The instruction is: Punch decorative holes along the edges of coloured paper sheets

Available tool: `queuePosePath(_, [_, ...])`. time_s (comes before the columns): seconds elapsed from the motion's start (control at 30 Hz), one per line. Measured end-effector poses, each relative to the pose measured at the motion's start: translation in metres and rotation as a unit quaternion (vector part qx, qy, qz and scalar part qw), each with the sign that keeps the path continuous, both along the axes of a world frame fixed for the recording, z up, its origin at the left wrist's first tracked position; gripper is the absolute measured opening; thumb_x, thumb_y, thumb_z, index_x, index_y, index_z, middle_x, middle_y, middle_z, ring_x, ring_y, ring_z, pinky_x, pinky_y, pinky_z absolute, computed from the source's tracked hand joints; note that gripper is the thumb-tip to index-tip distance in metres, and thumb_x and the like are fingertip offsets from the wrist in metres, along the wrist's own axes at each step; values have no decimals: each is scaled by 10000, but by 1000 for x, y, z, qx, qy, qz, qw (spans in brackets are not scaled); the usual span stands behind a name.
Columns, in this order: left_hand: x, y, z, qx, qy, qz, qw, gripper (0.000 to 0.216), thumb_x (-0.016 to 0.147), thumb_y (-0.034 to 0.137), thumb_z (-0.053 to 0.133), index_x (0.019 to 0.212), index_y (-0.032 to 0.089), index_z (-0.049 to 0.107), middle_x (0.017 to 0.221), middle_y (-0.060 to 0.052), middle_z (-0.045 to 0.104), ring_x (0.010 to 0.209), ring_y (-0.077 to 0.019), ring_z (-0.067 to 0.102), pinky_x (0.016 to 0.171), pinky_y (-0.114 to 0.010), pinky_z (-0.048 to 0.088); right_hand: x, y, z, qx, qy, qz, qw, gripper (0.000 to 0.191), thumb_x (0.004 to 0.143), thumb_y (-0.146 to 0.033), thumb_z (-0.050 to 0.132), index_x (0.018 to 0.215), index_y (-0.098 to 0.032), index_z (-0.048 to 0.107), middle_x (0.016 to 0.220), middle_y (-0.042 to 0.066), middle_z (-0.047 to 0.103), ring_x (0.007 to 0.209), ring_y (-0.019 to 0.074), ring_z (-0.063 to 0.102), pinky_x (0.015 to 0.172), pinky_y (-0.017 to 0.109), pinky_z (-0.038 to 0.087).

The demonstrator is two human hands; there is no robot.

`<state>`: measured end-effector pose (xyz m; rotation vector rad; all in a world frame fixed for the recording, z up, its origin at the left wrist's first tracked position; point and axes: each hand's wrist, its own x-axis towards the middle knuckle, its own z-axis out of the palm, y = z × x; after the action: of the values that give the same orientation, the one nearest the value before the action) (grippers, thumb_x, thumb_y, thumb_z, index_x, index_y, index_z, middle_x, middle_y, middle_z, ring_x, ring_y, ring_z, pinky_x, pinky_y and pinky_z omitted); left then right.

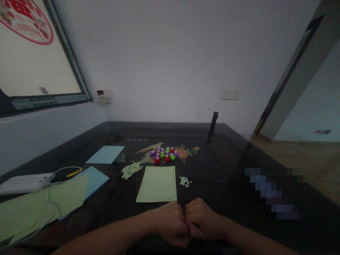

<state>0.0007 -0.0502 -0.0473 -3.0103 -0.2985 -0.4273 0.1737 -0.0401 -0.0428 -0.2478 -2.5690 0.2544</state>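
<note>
My left hand (170,223) and my right hand (203,219) rest on the dark table (233,159) at its near edge, both curled into fists and pressed knuckle to knuckle. Nothing shows inside either fist. Just beyond them lies a light green sheet of paper (158,184) with small holes punched along its edges. Further back sits a cluster of small paper punches (164,154) in red, purple and green. A pile of punched paper bits (131,169) lies left of the sheet, and a smaller pile (184,181) lies to its right.
Blue paper (106,154) lies at the left middle. More green and blue sheets (53,198), a white power bank (25,182) and its cable lie at the near left. A black upright cylinder (213,126) stands at the back right. A doorway opens on the right.
</note>
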Motion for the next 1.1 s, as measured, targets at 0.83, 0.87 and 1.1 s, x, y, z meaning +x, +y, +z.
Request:
queuePosePath(0.83, [1,-1,0,3,20,10,1000,202,683,331,609,520,216,579,408,18,564,415,-138,539,368,-270,265,1,0,-2,-3,-8,-7,1000,195,720,-174,385,529,-196,353,473,-12,472,466,102,379,503,267,232])
queuePosePath(0.87, [1,-1,0,3,19,10,1000,203,680,330,611,516,215,575,408,19,563,417,-138,539,369,-270,267,1,0,-2,0,-8,-7,1000,199,724,-174,384,528,-196,357,473,-11,473,464,102,379,501,267,232])
queuePosePath(1.1, [1,-1,0,2,21,15,1000,206,682,340,613,521,218,574,421,24,567,419,-139,524,373,-274,285,1,0,1,13,-34,-13,999,226,751,-177,371,527,-198,393,478,-6,488,466,107,408,493,278,252])
